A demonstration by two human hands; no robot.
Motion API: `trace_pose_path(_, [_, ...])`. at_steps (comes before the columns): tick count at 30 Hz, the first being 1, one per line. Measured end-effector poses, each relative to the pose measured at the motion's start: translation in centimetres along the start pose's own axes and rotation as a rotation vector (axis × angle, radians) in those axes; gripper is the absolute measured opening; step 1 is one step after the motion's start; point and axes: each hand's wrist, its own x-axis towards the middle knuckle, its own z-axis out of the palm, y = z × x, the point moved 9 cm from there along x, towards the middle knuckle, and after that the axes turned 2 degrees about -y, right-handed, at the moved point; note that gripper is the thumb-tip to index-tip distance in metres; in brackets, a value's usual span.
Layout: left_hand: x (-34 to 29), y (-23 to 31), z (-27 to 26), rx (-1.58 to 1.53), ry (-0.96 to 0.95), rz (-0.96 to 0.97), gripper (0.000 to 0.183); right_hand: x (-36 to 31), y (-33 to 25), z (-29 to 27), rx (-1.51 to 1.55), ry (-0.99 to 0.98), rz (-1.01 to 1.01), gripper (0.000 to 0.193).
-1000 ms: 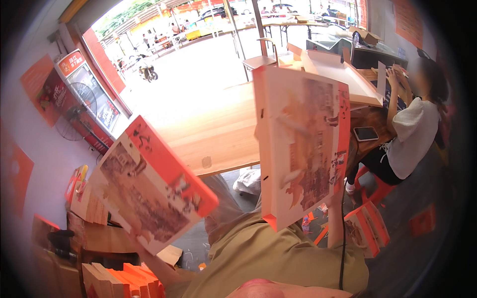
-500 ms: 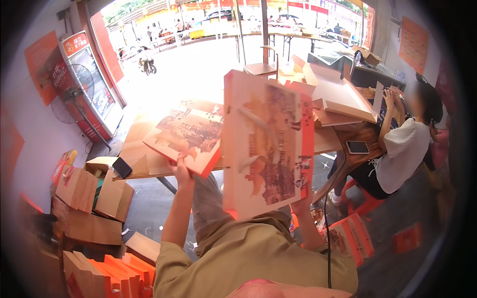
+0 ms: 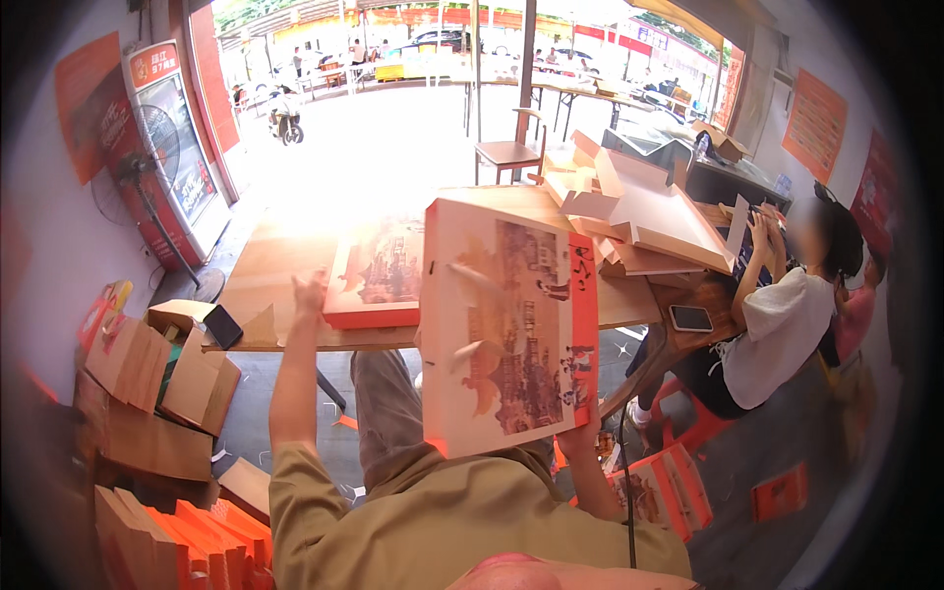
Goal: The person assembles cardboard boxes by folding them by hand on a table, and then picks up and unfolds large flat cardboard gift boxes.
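Observation:
Tilted up in front of me, a flat printed gift box with red sides is held by my right hand at its lower right corner. The box hides part of that hand's fingers. A second printed box of the same kind lies flat on the wooden table, its red side toward me. My left hand is beside that box's left edge with its fingers apart, holding nothing; whether it touches the edge I cannot tell.
Open cardboard boxes are piled at the table's right. A person sits beyond, near a phone. At lower left stand cartons and orange folded pieces. Printed boxes rest on the floor at right. A cable hangs there.
The left box has gone from tilted in my left hand to flat on the table. My left hand has let go and moved left. The right-hand box has lowered slightly.

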Motion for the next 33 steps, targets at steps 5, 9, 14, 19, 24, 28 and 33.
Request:
trace_pose_path(5, [-6.8, 11.0, 0.3, 0.64, 0.049, 0.569, 0.064, -0.8, 0.6, 2.6, 0.117, -0.155, -0.024, 0.066])
trace_pose_path(9, [-20.1, 12.5, 10.9, 0.963, -0.366, 0.637, 0.07, 0.1, 1.4, 2.4, 0.205, -0.148, 0.022, 0.064])
trace_pose_path(14, [-27.8, 13.4, 18.2, 1.078, -0.355, 0.915, 0.066, 1.0, 0.7, 1.6, 0.136, -0.15, -0.036, 0.06])
trace_pose_path(19, [-26.8, 11.7, 20.3, 0.914, -0.35, 0.944, 0.053, 0.9, 1.2, -0.2, 0.084, -0.013, 0.029, 0.062])
trace_pose_path(24, [-24.4, 11.4, 18.9, 0.802, -0.585, 1.033, 0.044, 1.8, 1.9, -1.3, 0.01, 0.037, 0.076, 0.058])
trace_pose_path(28, [-19.0, 11.6, 13.2, 0.836, -0.528, 1.022, 0.046, 4.3, 1.0, -0.1, -0.077, -0.002, 0.092, 0.057])
trace_pose_path(33, [-15.5, 9.2, 7.3, 0.818, -0.179, 0.872, 0.056, 8.4, -2.2, 4.2, -0.264, -0.032, -0.005, 0.056])
